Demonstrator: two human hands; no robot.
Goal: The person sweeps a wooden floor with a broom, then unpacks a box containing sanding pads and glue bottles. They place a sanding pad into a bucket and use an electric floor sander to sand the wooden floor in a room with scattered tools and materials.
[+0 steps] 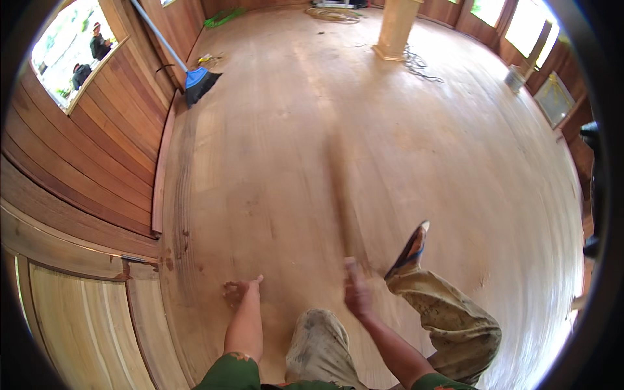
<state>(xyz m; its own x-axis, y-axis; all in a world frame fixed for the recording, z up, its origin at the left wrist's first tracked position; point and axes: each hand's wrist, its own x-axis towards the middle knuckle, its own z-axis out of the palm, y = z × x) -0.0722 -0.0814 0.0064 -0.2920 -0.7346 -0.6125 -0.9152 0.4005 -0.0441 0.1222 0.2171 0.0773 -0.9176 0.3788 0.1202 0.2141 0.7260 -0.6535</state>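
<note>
My right hand [357, 296] is closed around the near end of a long, thin, brown wooden stick [339, 188]. The stick points away from me over the floor and is smeared by motion, so its exact shape cannot be made out. My left hand [244, 290] is empty, fingers apart, low over the wooden floor [260, 214] or touching it; I cannot tell which. Some dark marks show on the boards near the left wall.
A blue broom [196, 83] leans by the left plank wall [97, 140]. Farther off stand a wooden post [395, 29] with a loose cord [419, 65] beside it, and a bucket [515, 79]. My sandalled foot [411, 250] rests right of the stick. Two people show outside the window.
</note>
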